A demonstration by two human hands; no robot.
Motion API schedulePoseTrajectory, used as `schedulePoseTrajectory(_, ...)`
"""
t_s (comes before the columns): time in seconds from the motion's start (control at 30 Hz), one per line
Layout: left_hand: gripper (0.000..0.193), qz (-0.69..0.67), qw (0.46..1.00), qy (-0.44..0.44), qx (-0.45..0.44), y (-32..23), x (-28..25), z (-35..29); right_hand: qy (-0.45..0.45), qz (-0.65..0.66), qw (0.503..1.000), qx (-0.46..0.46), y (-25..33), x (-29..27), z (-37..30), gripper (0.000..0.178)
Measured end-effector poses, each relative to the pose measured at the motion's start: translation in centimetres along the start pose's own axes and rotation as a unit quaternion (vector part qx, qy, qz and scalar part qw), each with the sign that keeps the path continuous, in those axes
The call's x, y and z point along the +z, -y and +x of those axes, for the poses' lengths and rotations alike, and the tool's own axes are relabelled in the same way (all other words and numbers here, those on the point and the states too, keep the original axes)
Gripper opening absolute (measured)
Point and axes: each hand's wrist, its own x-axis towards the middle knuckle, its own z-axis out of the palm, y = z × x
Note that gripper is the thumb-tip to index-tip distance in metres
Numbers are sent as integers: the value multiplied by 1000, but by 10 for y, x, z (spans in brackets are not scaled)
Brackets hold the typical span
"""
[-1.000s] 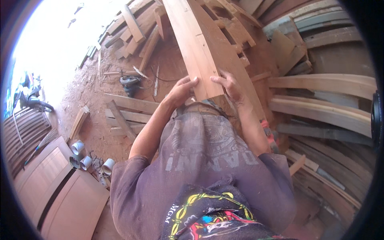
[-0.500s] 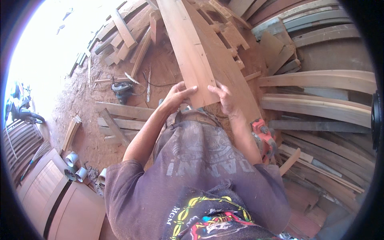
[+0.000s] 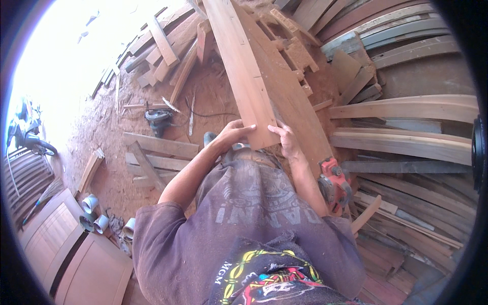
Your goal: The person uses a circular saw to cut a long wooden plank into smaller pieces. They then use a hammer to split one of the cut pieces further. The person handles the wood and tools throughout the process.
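Note:
A long, pale wooden board (image 3: 245, 71) stretches away from my body, its near end between my two hands. My left hand (image 3: 235, 133) grips the board's left edge, thumb on the top face and fingers curled beneath. On the opposite edge my right hand (image 3: 287, 139) holds it the same way, thumb on top. Part of the fingers of each hand is hidden under the wood. Below and to the right of the board lies a wider, dusty plank (image 3: 292, 94). A red power tool (image 3: 334, 184) is beside my right forearm, near that plank's close end.
A dark power tool (image 3: 158, 118) with a cord sits on the dusty ground at left. Offcuts (image 3: 165, 51) are piled at far left; stacked boards (image 3: 406, 137) line the right. Wooden panels (image 3: 94, 272) and several white cups (image 3: 101, 222) are at lower left. A motorcycle (image 3: 31, 134) stands farther left.
The near end of the board and both hands appear slightly lower in the picture, closer to my body. My grip on both edges has stayed the same.

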Motion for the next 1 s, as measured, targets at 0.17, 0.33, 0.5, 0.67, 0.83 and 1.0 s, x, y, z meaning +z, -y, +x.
schedulePoseTrajectory(0.17,58,-2,999,-38,-7,-4,-6,13,-10,-29,999,12,-14,-31,-10,52)
schedulePoseTrajectory(0.33,57,-65,996,-67,14,-12,-16,45,-77,-55,995,7,-31,-37,-30,52)
schedulePoseTrajectory(0.5,62,-119,987,-68,82,-30,-45,86,-92,-117,989,-18,-37,-26,-40,55)
schedulePoseTrajectory(0.67,72,-123,983,-120,63,-85,-37,82,-109,-233,962,-96,-11,1,-68,55)
schedulePoseTrajectory(0.83,83,-283,954,-85,55,-117,-52,109,-131,-428,859,-250,0,46,-97,67)
schedulePoseTrajectory(1.0,73,-546,801,218,117,-112,-39,100,-133,-593,733,-305,6,80,-127,81)
